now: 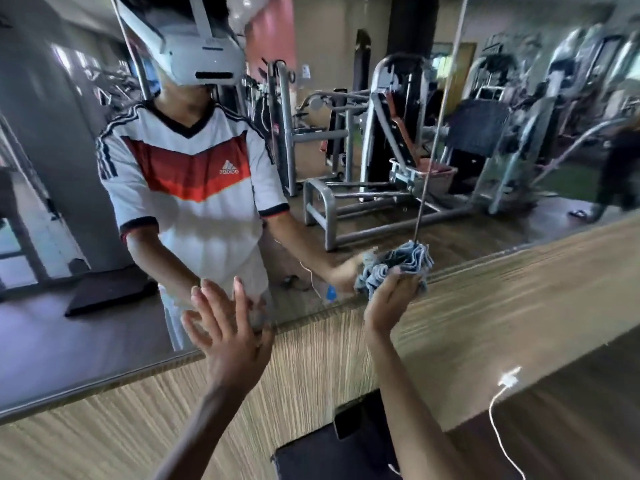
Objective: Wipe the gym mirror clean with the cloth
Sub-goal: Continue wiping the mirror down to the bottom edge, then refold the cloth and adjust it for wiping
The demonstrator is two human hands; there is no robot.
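Note:
The gym mirror fills the upper part of the head view above a wood-grain wall panel. My right hand grips a bunched blue-grey cloth against the glass, right at the mirror's bottom edge. My left hand is raised in front of the lower mirror with fingers spread and straight, holding nothing; whether it touches the glass is unclear. My reflection in a white and red shirt shows in the mirror.
Weight machines and a dark floor mat show only as reflections. A vertical seam divides the mirror panels above the cloth. A white cable with plug hangs at the lower right. A dark seat with a phone sits below my arms.

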